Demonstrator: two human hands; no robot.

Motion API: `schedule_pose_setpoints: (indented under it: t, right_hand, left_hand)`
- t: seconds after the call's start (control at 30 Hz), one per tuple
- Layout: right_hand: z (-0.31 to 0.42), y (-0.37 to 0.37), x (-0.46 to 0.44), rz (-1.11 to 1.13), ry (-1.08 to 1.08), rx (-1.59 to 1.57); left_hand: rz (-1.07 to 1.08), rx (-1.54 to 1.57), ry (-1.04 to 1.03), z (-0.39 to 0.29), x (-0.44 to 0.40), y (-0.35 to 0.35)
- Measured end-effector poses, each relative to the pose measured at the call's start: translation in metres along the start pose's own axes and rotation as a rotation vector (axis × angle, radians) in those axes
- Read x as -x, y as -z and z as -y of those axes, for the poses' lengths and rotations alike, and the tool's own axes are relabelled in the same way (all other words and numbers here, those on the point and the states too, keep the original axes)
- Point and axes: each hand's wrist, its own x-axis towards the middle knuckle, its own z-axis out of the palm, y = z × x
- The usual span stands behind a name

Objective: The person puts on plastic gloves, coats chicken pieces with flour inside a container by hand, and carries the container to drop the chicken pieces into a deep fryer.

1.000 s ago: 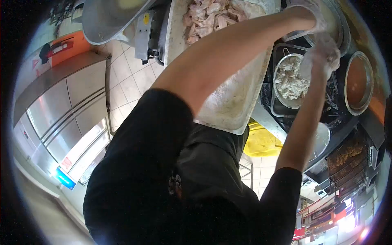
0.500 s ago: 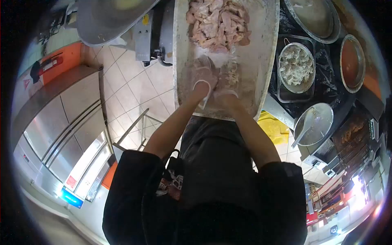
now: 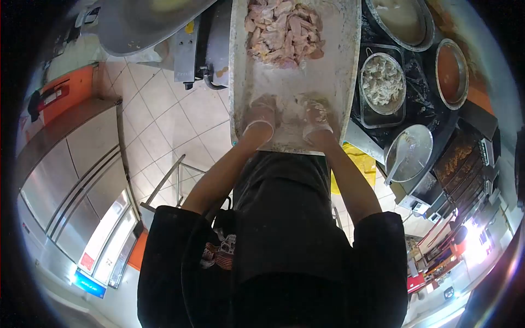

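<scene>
Both my hands are gloved and down in the near end of a large, flour-dusted tray (image 3: pixel 350 82). My left hand (image 3: pixel 261 112) is near the tray's left wall, its fingers blurred and pale against the flour. To the right, my right hand (image 3: pixel 315 113) has white flour or batter on its glove; its fingers are also smeared. The hands are apart from each other. Whether either holds anything is not clear. Beyond them, at the far end of the tray, lies a heap of raw, pinkish meat pieces (image 3: pixel 284 33), not touched by either hand.
Right of the tray are a strainer of floured pieces (image 3: pixel 383 85), a bowl of reddish liquid (image 3: pixel 449 74), a pot of whitish liquid (image 3: pixel 402 19) and a bowl with a ladle (image 3: pixel 413 156). A large metal pan (image 3: pixel 142 27) stands at the upper left.
My hands have come from the strainer area at the right into the tray, then moved apart. The view has shifted, and the whole meat heap shows.
</scene>
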Motion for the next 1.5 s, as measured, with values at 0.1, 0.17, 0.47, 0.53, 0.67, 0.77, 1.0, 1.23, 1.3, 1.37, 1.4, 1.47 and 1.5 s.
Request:
schedule_pose_setpoints:
  t: [0.1,0.17,0.47,0.53,0.67,0.77,1.0,1.23,1.3,1.37,1.4,1.47,1.5]
  right_hand:
    - [0.005,0.01,0.016,-0.001,0.012,0.012]
    - [0.012,0.008,0.007,-0.036,0.02,-0.061]
    - [0.023,0.003,-0.003,-0.099,0.061,-0.102]
    - [0.019,0.009,-0.007,-0.138,0.005,-0.071]
    - [0.006,0.024,0.009,-0.096,-0.007,0.029]
    - [0.008,0.032,0.029,-0.134,0.027,0.409]
    - [0.013,-0.008,-0.024,0.17,0.045,-0.174]
    - [0.006,-0.002,-0.02,-0.049,0.042,0.009]
    - [0.002,0.01,-0.015,-0.026,0.085,0.003]
    - [0.003,0.018,-0.014,-0.006,-0.011,-0.068]
    - [0.004,0.017,-0.017,0.001,-0.044,-0.092]
    - [0.013,0.02,-0.039,0.002,-0.022,0.421]
    - [0.023,0.033,-0.041,0.0,-0.015,0.593]
  left_hand:
    - [-0.007,0.221,-0.046,-0.004,-0.012,0.004]
    - [0.083,0.37,0.014,-0.007,-0.007,0.022]
    - [0.446,0.098,-0.455,0.007,-0.007,0.05]
    - [0.301,0.662,-0.123,0.014,0.012,0.061]
    - [0.06,0.283,-0.11,0.022,0.026,0.068]
    - [-0.251,0.145,-0.275,0.025,0.027,0.046]
    - [0.148,0.853,-0.152,-0.017,-0.017,-0.013]
    - [0.297,1.539,0.158,-0.011,-0.01,0.011]
    - [0.156,0.861,0.239,-0.002,0.007,0.059]
    - [-0.123,0.398,0.058,0.011,-0.017,0.025]
    - [-0.245,0.172,-0.049,0.013,-0.03,0.012]
    - [-0.498,0.225,-0.006,0.014,-0.056,-0.006]
    - [-0.596,0.518,0.114,0.01,-0.057,0.002]
